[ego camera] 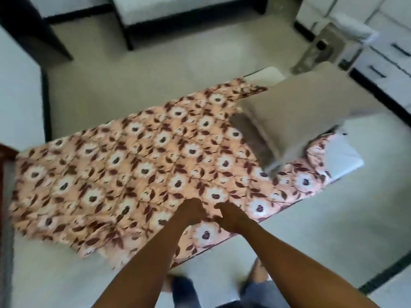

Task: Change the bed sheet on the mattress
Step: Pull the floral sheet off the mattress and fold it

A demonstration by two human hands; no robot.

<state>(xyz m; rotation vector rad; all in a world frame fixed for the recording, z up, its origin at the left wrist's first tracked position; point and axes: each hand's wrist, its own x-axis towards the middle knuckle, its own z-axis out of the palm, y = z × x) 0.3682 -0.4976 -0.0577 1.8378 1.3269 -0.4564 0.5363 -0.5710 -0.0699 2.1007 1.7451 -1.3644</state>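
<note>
pinching the floral bed sheet with curled fingers, we hold both fists closed on a small ridge of cloth near the mattress's near edge, left hand just beside right hand. the sheet lies spread over the low mattress, whose white corner shows bare at the right. two tan pillows rest on its far right end, on the pale floor.

Peach bed sheet patterned with white flowers and brown leaves; plain beige pillow; white mattress.
</note>
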